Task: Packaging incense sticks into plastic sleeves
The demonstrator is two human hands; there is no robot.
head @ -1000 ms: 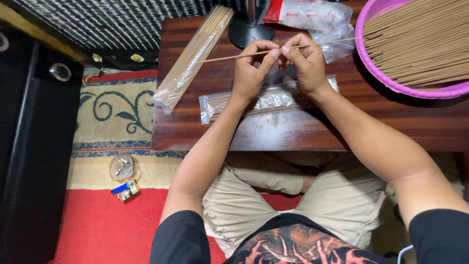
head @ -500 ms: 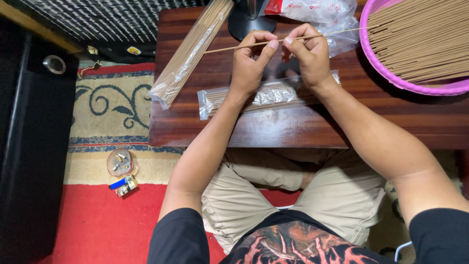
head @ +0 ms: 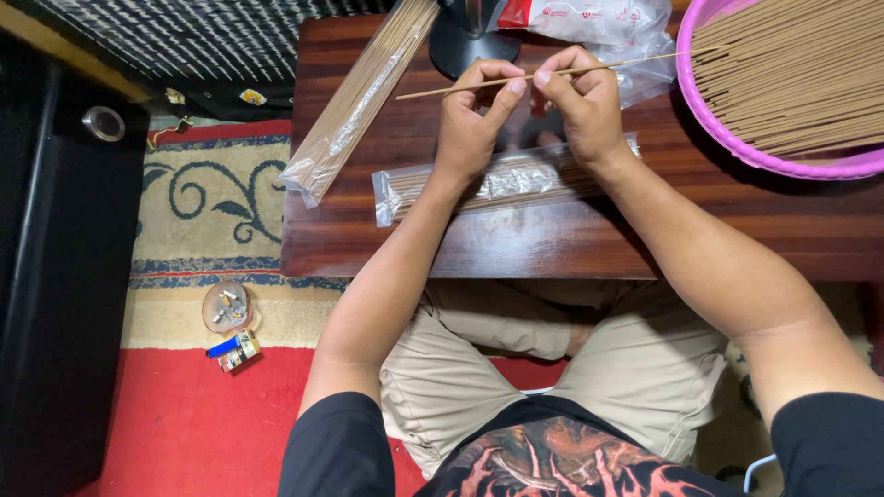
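Dark wooden counter (head: 516, 244) stands over a patterned carpet (head: 207, 225), with a pink basin (head: 737, 152) of sticks at its far right corner. Left of that basin, the left hand (head: 471, 115) and the right hand (head: 582, 101) both pinch one thin stick (head: 442, 90) between thumb and fingertips, above the counter. Under the hands, a clear bag of sticks (head: 502, 184) lies flat.

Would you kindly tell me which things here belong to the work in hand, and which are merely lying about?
In hand:
left hand and right hand pinching one incense stick
pink basin of loose sticks
clear packet under the hands
filled packet

Lying about:
ashtray
lighter
black stand base
red-topped plastic bag
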